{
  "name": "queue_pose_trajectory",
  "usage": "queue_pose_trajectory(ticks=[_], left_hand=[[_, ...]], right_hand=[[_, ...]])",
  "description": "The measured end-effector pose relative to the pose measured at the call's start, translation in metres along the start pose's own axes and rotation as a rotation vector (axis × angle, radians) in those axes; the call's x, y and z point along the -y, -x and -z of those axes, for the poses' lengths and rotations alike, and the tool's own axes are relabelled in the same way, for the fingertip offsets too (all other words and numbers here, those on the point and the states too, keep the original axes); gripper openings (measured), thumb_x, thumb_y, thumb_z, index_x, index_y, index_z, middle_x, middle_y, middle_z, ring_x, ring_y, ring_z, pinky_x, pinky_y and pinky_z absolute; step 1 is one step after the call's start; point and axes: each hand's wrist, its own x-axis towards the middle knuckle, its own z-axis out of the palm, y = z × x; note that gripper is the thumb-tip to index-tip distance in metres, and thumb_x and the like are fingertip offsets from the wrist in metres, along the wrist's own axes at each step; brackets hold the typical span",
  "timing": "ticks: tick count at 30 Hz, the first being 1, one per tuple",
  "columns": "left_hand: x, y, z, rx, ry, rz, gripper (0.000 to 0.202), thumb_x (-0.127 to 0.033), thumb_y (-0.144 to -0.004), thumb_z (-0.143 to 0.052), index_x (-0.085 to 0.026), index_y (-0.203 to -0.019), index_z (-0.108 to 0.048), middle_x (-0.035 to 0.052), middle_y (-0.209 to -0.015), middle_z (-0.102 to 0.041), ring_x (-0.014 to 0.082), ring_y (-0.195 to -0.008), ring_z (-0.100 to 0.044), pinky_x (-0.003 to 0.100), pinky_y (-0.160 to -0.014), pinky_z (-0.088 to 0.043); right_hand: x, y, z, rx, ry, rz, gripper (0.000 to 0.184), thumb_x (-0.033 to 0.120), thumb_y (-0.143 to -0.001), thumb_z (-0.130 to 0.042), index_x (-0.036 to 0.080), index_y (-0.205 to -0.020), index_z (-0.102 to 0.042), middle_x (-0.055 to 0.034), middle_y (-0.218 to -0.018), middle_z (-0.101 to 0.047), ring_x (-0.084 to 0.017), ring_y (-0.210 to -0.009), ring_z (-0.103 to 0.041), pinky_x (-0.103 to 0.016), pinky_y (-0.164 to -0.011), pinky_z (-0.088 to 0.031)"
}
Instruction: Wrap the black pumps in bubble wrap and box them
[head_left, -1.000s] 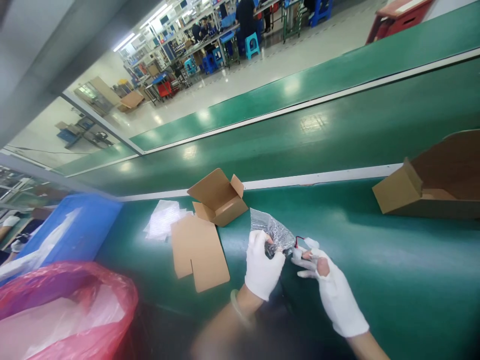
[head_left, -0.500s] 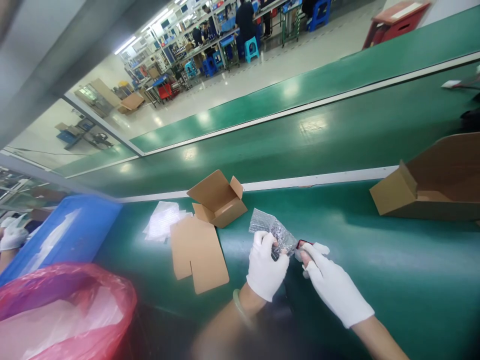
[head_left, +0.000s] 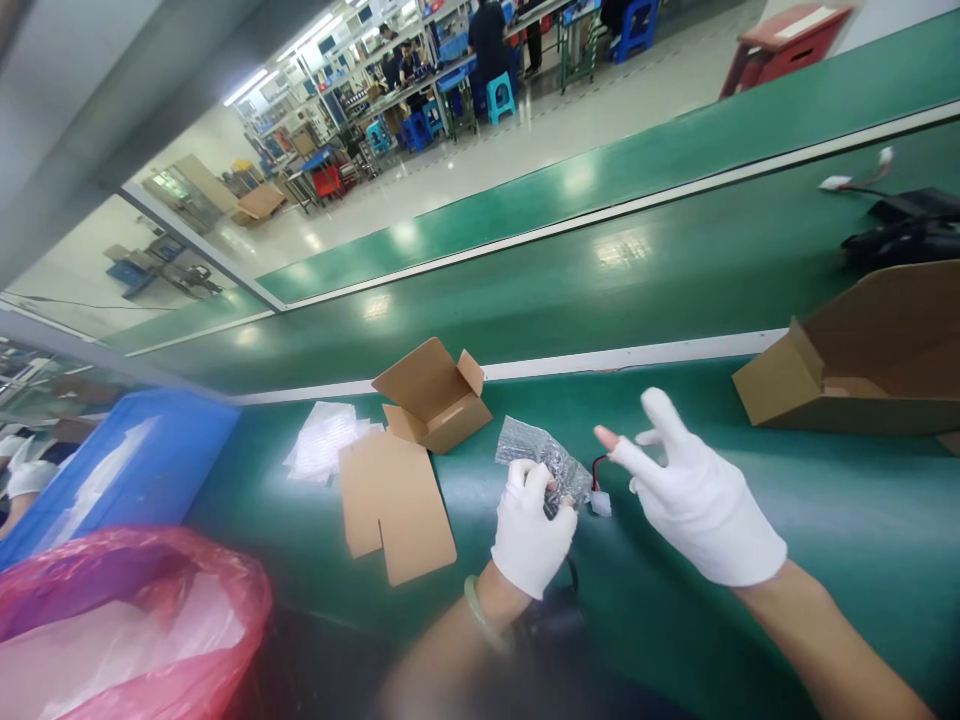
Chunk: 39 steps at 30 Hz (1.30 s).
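My left hand (head_left: 534, 535), in a white glove with bare fingertips, is closed on a bubble-wrap pouch (head_left: 541, 447) over the green surface. Out of the pouch's right end come red and black wires with a white connector (head_left: 601, 503). My right hand (head_left: 697, 500), gloved too, hovers to the right of the connector, fingers spread and holding nothing. What the pouch contains is hidden. Left of my left hand lie an opened-out cardboard piece (head_left: 401, 510) and a small open cardboard box (head_left: 454, 425). Clear plastic bags (head_left: 321, 445) are piled beside them.
A blue bin (head_left: 165, 440) and a pink plastic bag (head_left: 244, 610) stand at the left. Another person's gloved hand (head_left: 31, 478) shows at the left edge. A larger open carton (head_left: 780, 385) sits at right; behind it lies a black wired item (head_left: 904, 225). A white rail (head_left: 645, 354) crosses behind.
My right hand has let go of the wire end and moved right and up, its fingers opening. The white connector now shows. My left hand keeps its hold on the pouch.
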Motion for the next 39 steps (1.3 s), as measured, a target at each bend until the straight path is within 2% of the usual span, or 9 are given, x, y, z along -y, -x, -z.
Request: queue_pose_trajectory(ticks=[2,4,11,15,20,24,31,36,39], left_hand=[[0.0,0.0,0.0,0.001,-0.005,0.007,0.02,-0.009,-0.073,-0.056,-0.022,-0.08,-0.042,0.0003,-0.091,-0.046,0.0139,-0.079,-0.049,0.027,-0.074,-0.042],[0.001,0.0,0.0,0.009,-0.005,0.02,0.02,-0.009,-0.073,-0.056,-0.022,-0.079,-0.042,0.0003,-0.091,-0.046,0.0138,-0.079,-0.049,0.027,-0.074,-0.043],[0.0,0.001,0.003,0.007,0.014,0.039,0.02,-0.008,-0.073,-0.057,-0.021,-0.078,-0.044,0.0002,-0.089,-0.046,0.0137,-0.08,-0.051,0.026,-0.074,-0.043],[-0.001,0.001,0.003,0.021,-0.018,0.025,0.015,-0.012,-0.076,-0.057,-0.021,-0.075,-0.045,0.0002,-0.088,-0.047,0.0132,-0.076,-0.051,0.026,-0.071,-0.044],[0.002,0.001,0.003,0.038,-0.1,-0.001,0.011,-0.013,-0.075,-0.057,-0.021,-0.073,-0.049,-0.0004,-0.087,-0.05,0.0128,-0.073,-0.053,0.025,-0.066,-0.045],[0.005,0.003,0.004,-0.001,-0.139,-0.029,0.008,-0.013,-0.079,-0.054,-0.021,-0.077,-0.054,0.001,-0.09,-0.053,0.0138,-0.077,-0.055,0.025,-0.067,-0.046],[0.009,0.002,0.003,-0.16,-0.306,-0.211,0.011,-0.011,-0.081,-0.053,-0.02,-0.078,-0.059,0.0047,-0.088,-0.06,0.0186,-0.083,-0.055,0.029,-0.071,-0.046],[0.006,0.007,0.0,-0.102,-0.409,-0.486,0.012,-0.011,-0.08,-0.053,-0.021,-0.073,-0.059,0.0034,-0.079,-0.062,0.0178,-0.074,-0.055,0.029,-0.064,-0.042],[0.009,0.012,0.004,-0.045,-0.42,-0.569,0.012,-0.015,-0.083,-0.052,-0.02,-0.075,-0.06,0.0038,-0.078,-0.063,0.0179,-0.074,-0.055,0.03,-0.064,-0.043]], right_hand=[[-0.006,-0.001,0.0,0.06,-0.017,0.188,0.051,-0.005,-0.08,-0.04,0.025,-0.116,-0.06,-0.0144,-0.15,-0.033,-0.019,-0.079,-0.064,-0.028,-0.054,-0.042],[-0.005,0.008,-0.004,0.144,-0.023,0.186,0.042,-0.001,-0.081,-0.038,0.02,-0.108,-0.063,-0.013,-0.137,-0.051,-0.02,-0.077,-0.066,-0.03,-0.055,-0.046],[0.047,0.059,-0.017,0.399,-0.511,-0.649,0.03,0.044,-0.082,-0.055,0.025,-0.106,-0.058,-0.0012,-0.087,-0.073,-0.021,-0.075,-0.07,-0.029,-0.061,-0.053],[0.068,0.047,-0.017,0.332,-0.553,-0.877,0.029,0.051,-0.081,-0.051,0.027,-0.096,-0.057,-0.0007,-0.077,-0.072,-0.024,-0.075,-0.07,-0.03,-0.059,-0.049],[0.063,0.025,-0.021,0.306,-0.482,-0.816,0.031,0.056,-0.078,-0.053,0.026,-0.084,-0.056,0.0008,-0.07,-0.071,-0.024,-0.069,-0.069,-0.028,-0.055,-0.046],[0.064,0.04,-0.028,0.244,-0.36,-0.765,0.034,0.048,-0.087,-0.044,0.021,-0.098,-0.06,-0.0059,-0.083,-0.073,-0.024,-0.067,-0.069,-0.03,-0.056,-0.045],[0.072,0.071,-0.035,0.123,-0.301,-0.187,0.032,0.016,-0.095,-0.036,0.014,-0.115,-0.061,-0.012,-0.122,-0.064,-0.02,-0.097,-0.067,-0.028,-0.078,-0.051],[0.08,0.062,-0.044,0.347,-0.367,-0.391,0.03,0.021,-0.091,-0.037,0.019,-0.093,-0.067,-0.0097,-0.088,-0.071,-0.022,-0.066,-0.066,-0.031,-0.057,-0.049],[0.084,0.059,-0.048,0.351,-0.402,-0.489,0.029,0.022,-0.09,-0.037,0.019,-0.108,-0.06,-0.008,-0.087,-0.07,-0.021,-0.069,-0.066,-0.03,-0.059,-0.05]])
